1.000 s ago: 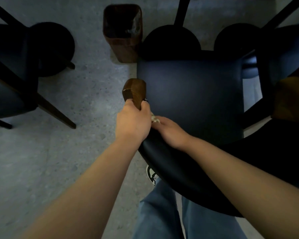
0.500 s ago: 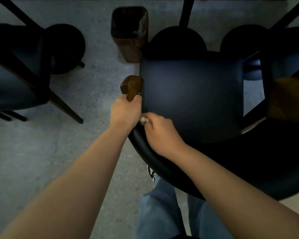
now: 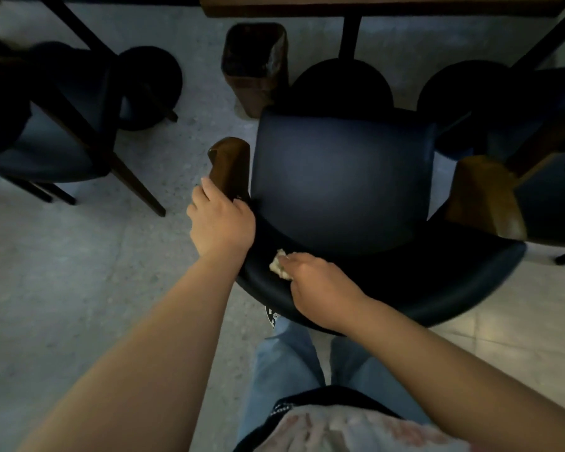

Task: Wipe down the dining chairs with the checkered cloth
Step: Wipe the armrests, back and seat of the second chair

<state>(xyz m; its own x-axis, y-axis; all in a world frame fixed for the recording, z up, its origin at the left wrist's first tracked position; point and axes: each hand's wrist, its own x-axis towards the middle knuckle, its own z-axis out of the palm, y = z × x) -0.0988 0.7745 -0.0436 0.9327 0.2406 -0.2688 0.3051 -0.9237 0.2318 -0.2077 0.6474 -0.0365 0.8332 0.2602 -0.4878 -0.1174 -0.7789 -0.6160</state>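
A dark blue padded dining chair (image 3: pixel 340 184) with a curved backrest and brown wooden armrests stands right below me. My left hand (image 3: pixel 221 223) grips the left wooden armrest (image 3: pixel 230 164) near where it meets the backrest. My right hand (image 3: pixel 320 287) holds a small bunched pale cloth (image 3: pixel 278 264) and presses it onto the top of the curved backrest, a little right of my left hand. Most of the cloth is hidden inside my fingers.
A second dark chair (image 3: pixel 49 138) stands at the left. A brown bin (image 3: pixel 256 66) with a dark liner sits on the grey floor behind the chair. A table edge (image 3: pixel 372 8) and its black legs with round bases cross the top. Another chair (image 3: pixel 555 177) is at the right.
My right hand with the cloth has slid rightward along the backrest, away from my left hand. My left hand has stayed on the armrest. The view has pulled back slightly.
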